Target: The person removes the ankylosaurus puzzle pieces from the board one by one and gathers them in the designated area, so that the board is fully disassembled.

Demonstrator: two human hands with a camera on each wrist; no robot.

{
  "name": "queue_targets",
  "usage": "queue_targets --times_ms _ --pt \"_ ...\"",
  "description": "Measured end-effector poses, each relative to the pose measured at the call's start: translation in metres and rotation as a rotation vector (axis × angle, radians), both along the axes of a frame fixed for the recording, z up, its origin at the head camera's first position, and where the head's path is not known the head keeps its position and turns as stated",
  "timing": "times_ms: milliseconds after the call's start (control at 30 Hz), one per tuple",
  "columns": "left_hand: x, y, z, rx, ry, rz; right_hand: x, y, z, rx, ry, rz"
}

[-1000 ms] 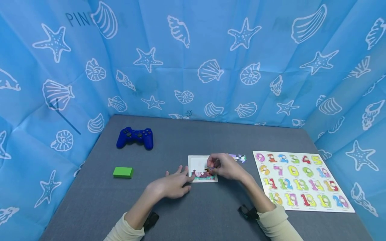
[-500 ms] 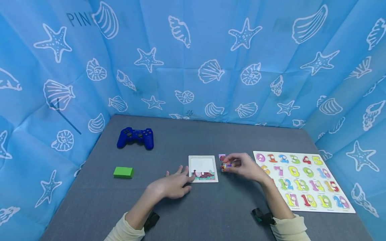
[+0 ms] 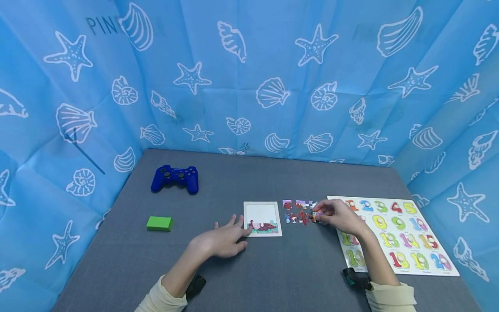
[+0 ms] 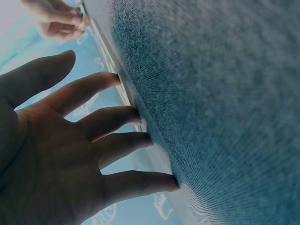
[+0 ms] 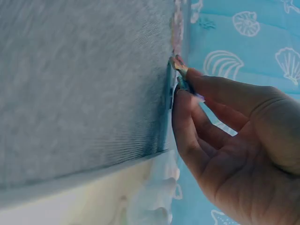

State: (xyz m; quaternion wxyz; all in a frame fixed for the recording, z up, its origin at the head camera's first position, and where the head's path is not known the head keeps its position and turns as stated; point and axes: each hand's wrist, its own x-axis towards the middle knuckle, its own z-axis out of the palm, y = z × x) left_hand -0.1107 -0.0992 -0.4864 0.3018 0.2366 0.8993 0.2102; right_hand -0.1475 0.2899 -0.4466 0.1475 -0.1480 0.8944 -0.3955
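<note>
My left hand [image 3: 223,238] lies with fingers spread at the left edge of a small white-framed jigsaw tray [image 3: 280,216]. Its fingertips touch that edge. Along the tray's bottom sits a row of joined pieces [image 3: 263,227] picturing a brown animal; bare white backing shows above. To the right of the tray lie several loose jigsaw pieces [image 3: 302,218] in two rough rows. At their right end my right hand [image 3: 338,215] pinches a multicoloured jigsaw piece [image 5: 182,77] between thumb and fingers, close to the tabletop. The fingers partly cover this piece and neighbouring ones.
A white number board [image 3: 405,266] lies at the right, partly under my right hand and forearm. A blue game controller [image 3: 174,177] and a green block [image 3: 159,223] rest at the left. A blue shell-patterned curtain [image 3: 249,104] borders the grey table [image 3: 234,177].
My right hand has moved right, from over the tray past the loose pieces to their right end, uncovering the tray and most pieces. The left hand has stayed put.
</note>
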Motion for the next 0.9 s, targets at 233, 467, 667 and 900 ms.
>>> queue_targets --times_ms 233,467,667,900 --pt "0.007 0.002 0.026 -0.025 -0.009 -0.010 -0.005 0.000 -0.006 0.074 0.018 0.006" --pt "0.014 0.004 0.050 -0.018 -0.006 0.021 -0.005 -0.004 -0.006 0.157 0.059 -0.021" --pt "0.017 0.006 0.054 -0.018 0.031 0.037 -0.003 -0.010 -0.004 0.145 0.115 -0.068" --pt "0.031 0.015 0.064 -0.033 0.085 -0.010 -0.002 -0.032 0.001 -0.040 0.116 -0.015"
